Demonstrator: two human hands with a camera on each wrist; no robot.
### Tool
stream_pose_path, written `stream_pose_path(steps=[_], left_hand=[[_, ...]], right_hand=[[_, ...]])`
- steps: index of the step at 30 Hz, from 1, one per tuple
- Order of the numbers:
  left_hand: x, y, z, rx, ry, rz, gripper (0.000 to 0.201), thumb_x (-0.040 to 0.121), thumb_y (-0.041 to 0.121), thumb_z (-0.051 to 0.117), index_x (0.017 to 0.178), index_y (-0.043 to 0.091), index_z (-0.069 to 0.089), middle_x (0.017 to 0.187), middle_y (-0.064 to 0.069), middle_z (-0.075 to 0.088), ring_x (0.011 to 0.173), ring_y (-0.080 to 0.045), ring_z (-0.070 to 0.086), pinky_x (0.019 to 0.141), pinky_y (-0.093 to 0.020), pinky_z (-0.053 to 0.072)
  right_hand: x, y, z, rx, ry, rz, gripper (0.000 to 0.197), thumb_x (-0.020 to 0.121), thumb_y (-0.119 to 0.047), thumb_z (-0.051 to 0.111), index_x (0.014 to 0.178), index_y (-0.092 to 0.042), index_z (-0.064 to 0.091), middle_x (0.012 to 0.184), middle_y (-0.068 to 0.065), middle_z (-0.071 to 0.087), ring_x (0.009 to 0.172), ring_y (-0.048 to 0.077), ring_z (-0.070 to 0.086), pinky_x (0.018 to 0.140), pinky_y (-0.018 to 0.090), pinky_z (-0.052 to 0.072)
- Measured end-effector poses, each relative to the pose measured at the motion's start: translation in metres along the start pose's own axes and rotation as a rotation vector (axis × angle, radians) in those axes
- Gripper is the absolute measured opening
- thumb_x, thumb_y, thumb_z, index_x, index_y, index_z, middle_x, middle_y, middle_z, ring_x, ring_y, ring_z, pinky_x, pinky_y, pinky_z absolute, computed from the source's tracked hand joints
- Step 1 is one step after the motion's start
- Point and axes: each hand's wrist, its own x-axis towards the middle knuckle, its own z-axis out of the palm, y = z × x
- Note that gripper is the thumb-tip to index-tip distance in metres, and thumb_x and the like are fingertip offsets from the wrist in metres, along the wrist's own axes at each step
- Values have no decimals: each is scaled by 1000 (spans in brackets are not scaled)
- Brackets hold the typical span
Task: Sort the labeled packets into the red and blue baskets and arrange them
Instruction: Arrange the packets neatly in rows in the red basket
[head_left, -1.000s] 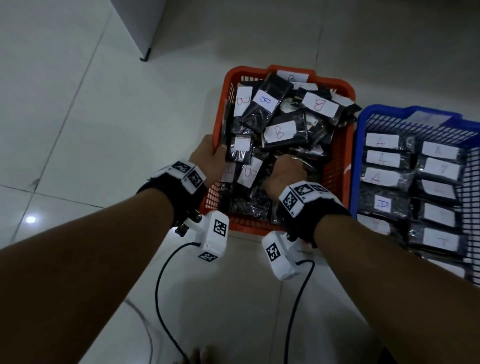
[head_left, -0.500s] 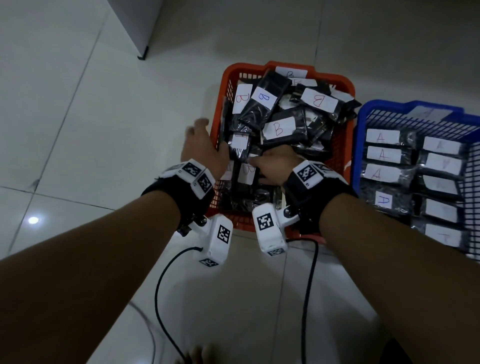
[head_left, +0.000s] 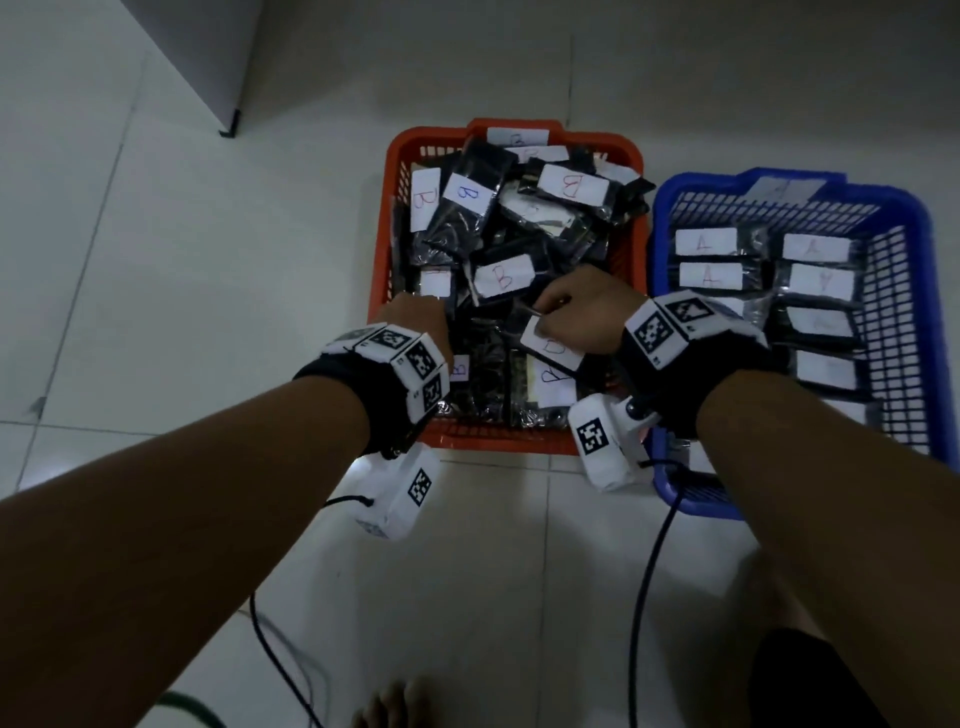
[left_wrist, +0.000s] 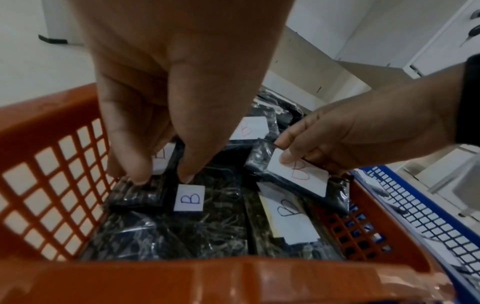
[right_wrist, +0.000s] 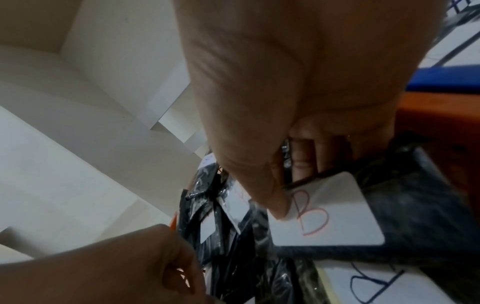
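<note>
Two plastic lattice baskets sit side by side on the pale tiled floor in front of me. The red basket is heaped with black plastic-wrapped packets, each with a white paper label marked B; they lie jumbled, overlapping and tilted, the pile at the far end reaching above the rim. The blue basket, just to its right and touching or nearly so, holds black packets labelled A laid flat in two tidy columns.

My right hand is inside the red basket near its right wall, pinching a black packet with a red B label: the thumb presses on the label's corner and the fingers curl beneath, holding that end tilted up above the packets underneath. My left hand reaches down at the left wall of the same basket, fingers pointing down and closing on the end of a small black packet; a packet with a blue B label lies just beside the fingertips.

A grey cabinet corner stands on the floor to the far left. Black cables trail from the wrist cameras across the floor, and a bare foot shows at the bottom edge.
</note>
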Motion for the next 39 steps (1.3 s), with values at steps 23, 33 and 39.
stream_pose_path(steps=[23, 33, 39], left_hand=[[-13, 11, 14, -212, 92, -125, 50, 84, 9, 68, 127, 2, 43, 124, -24, 49, 109, -37, 56, 82, -36, 45], [-10, -4, -3, 98, -314, 188, 84, 57, 12, 90, 124, 6, 39, 112, -13, 59, 93, -27, 60, 71, -33, 51], [1, 11, -16, 116, -144, 358, 37, 67, 54, 74, 82, 22, 63, 84, 5, 65, 75, -17, 62, 74, -36, 57]], right_hand=[[-6, 26, 29, -133, -104, -53, 19, 80, -19, 76, 97, -12, 74, 101, -1, 69, 97, 18, 64, 79, 23, 51], [-23, 20, -16, 149, 115, -51, 4, 85, -21, 71, 88, -19, 73, 94, -5, 66, 90, 12, 61, 75, 27, 51], [-25, 44, -31, 377, 476, -28, 6, 83, -24, 70, 86, -20, 69, 77, -12, 63, 71, -1, 56, 61, 13, 41]])
